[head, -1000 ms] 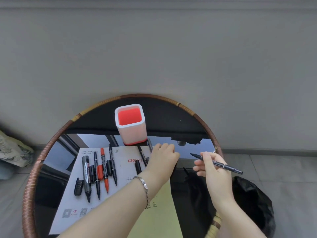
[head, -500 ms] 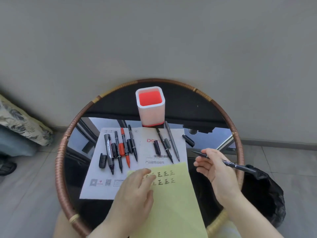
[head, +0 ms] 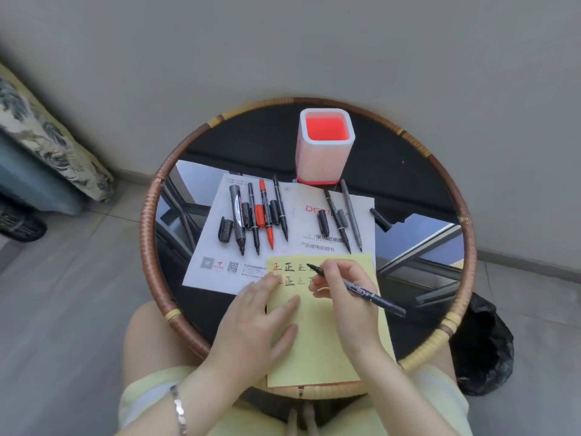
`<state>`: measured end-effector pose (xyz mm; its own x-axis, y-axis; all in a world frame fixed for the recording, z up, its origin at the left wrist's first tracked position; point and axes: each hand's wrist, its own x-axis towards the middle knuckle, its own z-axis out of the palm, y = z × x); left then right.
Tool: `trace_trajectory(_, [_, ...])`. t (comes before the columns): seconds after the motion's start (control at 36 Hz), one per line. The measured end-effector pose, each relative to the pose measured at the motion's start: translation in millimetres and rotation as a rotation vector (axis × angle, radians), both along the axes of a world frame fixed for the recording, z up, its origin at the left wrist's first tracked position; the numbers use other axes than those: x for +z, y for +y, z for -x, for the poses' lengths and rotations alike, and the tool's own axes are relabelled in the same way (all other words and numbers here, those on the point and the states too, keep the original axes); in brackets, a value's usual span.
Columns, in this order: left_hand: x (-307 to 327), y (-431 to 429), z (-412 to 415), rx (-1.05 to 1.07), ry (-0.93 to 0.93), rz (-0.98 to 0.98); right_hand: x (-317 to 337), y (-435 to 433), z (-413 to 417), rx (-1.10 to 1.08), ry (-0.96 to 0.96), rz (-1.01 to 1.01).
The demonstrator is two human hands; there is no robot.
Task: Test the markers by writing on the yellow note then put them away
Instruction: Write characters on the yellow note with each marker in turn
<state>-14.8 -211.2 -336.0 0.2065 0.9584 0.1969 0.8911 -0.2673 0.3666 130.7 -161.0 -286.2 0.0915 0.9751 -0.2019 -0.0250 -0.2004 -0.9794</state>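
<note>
My right hand [head: 342, 287] has swung in from the right of the yellow paper note [head: 314, 357] and now sits over its top part. My left hand [head: 261, 313] has slid up along the note's left edge. The right hand's fingers are curled round a slim black marker [head: 374, 295], pinching it close to the nib. The nib sits at the upper row of written characters, but I cannot tell whether it touches the paper. The left hand's fingers lie straight and flat, pressing the note down and grasping nothing.

Beyond the note's top edge a white printed sheet [head: 217, 247] carries a row of four markers [head: 251, 215] to the upper left. Two thin dark markers [head: 342, 215] lie above the note's top right corner. A loose black cap [head: 380, 219] lies on the dark glass tabletop [head: 424, 190], past that same corner. The white square pen pot with a red inside [head: 325, 146] stands well beyond the top edge.

I judge the testing step is in hand, with this marker about to add its character. The next move calls for steady strokes while my left hand keeps the note pinned. After that comes the cap, then the pot.
</note>
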Motion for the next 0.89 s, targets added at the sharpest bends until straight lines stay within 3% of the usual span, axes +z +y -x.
trace_trajectory(0.47, [-0.7,-11.0,16.5,-0.008,-0.065,0.060,-33.2,0.8,28.0,-0.112,-0.218,-0.100])
trace_trajectory(0.89, [-2.5,-11.0,15.7,0.009,-0.029,0.051,-48.7,-4.5,41.0,-0.039,-0.382,-0.251])
